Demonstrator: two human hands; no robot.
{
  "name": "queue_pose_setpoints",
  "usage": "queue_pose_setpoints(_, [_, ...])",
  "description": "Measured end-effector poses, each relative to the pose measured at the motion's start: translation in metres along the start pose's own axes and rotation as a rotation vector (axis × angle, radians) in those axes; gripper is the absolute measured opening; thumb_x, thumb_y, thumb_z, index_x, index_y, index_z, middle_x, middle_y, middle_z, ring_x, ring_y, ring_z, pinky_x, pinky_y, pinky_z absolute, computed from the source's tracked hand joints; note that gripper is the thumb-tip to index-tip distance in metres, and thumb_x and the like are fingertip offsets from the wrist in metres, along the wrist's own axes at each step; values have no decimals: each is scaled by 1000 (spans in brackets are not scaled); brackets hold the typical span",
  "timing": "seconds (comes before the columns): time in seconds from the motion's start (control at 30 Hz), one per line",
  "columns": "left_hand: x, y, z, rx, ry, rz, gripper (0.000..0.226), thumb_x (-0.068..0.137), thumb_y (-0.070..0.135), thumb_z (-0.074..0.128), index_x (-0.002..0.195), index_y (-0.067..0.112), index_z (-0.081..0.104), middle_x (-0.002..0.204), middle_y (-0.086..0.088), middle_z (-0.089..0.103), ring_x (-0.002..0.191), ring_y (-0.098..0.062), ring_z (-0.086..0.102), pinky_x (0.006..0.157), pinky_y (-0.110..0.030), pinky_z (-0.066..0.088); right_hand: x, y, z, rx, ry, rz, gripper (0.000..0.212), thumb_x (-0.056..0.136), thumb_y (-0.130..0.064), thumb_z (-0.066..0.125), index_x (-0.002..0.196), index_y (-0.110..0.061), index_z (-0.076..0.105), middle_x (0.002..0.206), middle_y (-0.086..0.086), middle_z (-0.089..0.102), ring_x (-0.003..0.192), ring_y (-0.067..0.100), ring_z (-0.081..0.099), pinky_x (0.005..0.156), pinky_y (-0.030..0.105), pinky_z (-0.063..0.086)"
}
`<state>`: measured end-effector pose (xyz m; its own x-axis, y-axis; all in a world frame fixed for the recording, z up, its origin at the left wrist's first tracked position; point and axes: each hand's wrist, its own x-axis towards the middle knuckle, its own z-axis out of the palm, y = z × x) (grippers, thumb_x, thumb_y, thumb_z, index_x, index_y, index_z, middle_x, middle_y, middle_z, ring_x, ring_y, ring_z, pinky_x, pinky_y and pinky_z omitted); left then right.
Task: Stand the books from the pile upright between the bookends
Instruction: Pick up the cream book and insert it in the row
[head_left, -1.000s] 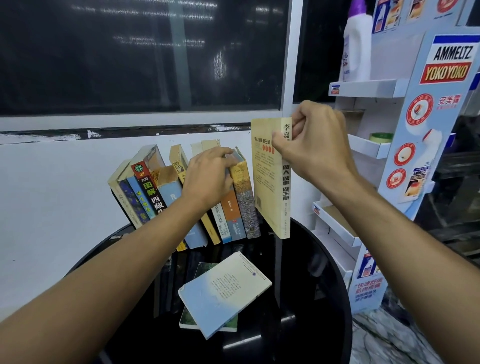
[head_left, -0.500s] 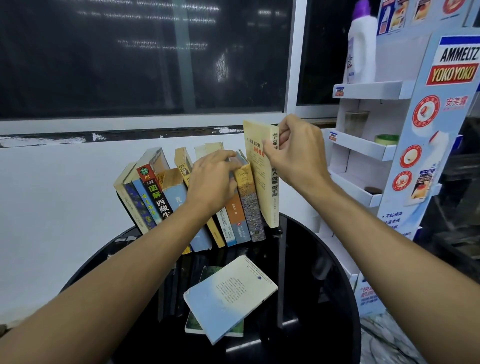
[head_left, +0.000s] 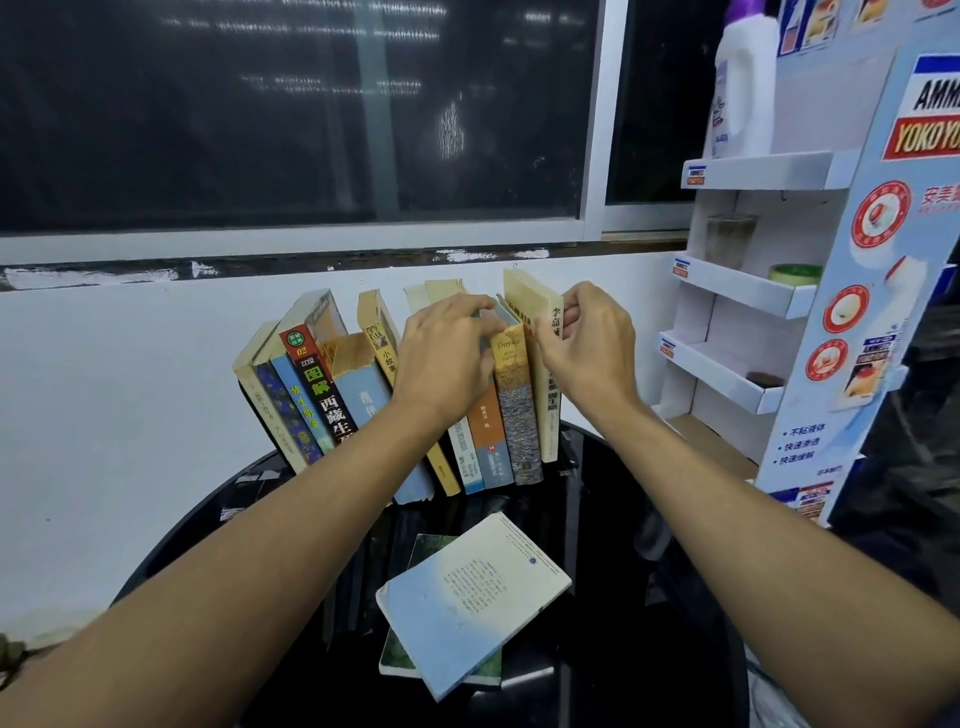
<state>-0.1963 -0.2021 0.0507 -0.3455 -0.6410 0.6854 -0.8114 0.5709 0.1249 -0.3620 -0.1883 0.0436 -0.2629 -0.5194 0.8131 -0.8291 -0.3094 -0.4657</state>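
Row of books leans leftward at the back of the black table. Left hand: fingers near straight, pressing the row's tops. Pile of two lies flat in front. Cream book stands touching the row's right end. Right hand: fingers curled, pinching its upper spine.

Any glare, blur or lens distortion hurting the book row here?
Head view: light streaks reflect in the window; the glossy table mirrors the row of books; the shelf unit leans from lens bend; its spines, the left hand and the right hand pinching the cream book look sharp.
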Motion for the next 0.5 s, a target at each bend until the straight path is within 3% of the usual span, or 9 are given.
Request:
queue_pose_setpoints(0.27, [2,-1,5,-13,14,8,32,93,17,62,122,29,70,143,9,55,136,-18,45,111,-39,28,-19,25,21,-5,-14,31,21,89,-28,70,88,-11,58,83,2,61,71,18,55,65,40,51])
queue_pose_setpoints(0.43, [2,-1,4,-23,16,10,31,93,18,62,121,29,70,143,9,55,136,-17,44,111,-39,28,-23,26,24,34,-42,43,21,89,-29,73,93,-13,59,85,0,63,72,14,58,66,35,53])
queue_pose_setpoints(0.5, [1,0,3,-24,13,11,32,94,18,61,122,29,70,143,9,55,136,-17,44,111,-39,28,-23,26,20,86,-65,42,24,90,-27,74,106,-15,60,85,-3,62,71,11,59,64,22,51])
